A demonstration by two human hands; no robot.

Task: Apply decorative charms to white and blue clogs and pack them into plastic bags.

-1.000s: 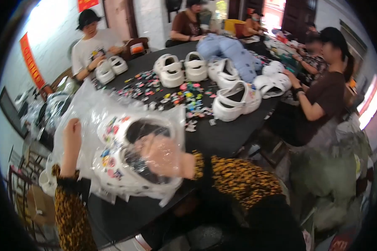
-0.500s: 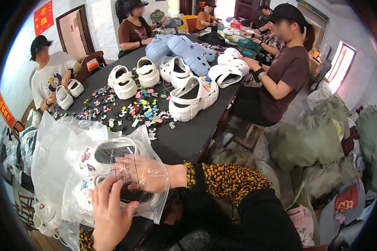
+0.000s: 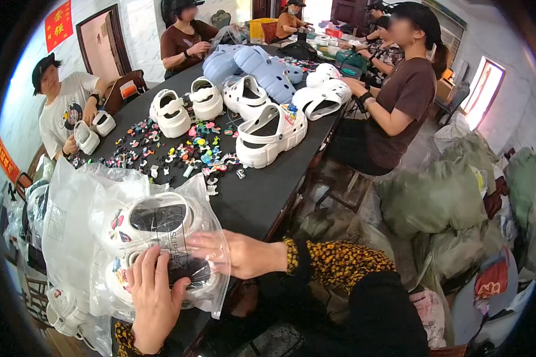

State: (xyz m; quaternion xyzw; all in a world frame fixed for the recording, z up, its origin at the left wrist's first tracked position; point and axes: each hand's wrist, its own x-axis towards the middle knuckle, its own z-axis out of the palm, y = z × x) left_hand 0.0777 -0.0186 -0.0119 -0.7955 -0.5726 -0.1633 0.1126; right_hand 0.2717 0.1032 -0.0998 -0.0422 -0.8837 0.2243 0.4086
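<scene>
White foam clogs with coloured charms (image 3: 161,218), paired inside a clear plastic bag (image 3: 71,223), lower left of the frame.
Their long axis runs left-right, toes left; the left hand (image 3: 153,300), nearer, rests over the lower clog, fingers extended, thumb apart, gripping nothing visible; the right hand (image 3: 247,254) reaches leftward, fingertips under film, grip unclear.

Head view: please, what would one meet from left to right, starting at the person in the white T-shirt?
Person in the white T-shirt, left hand on bagged white clogs, right hand, large green sack.
</scene>
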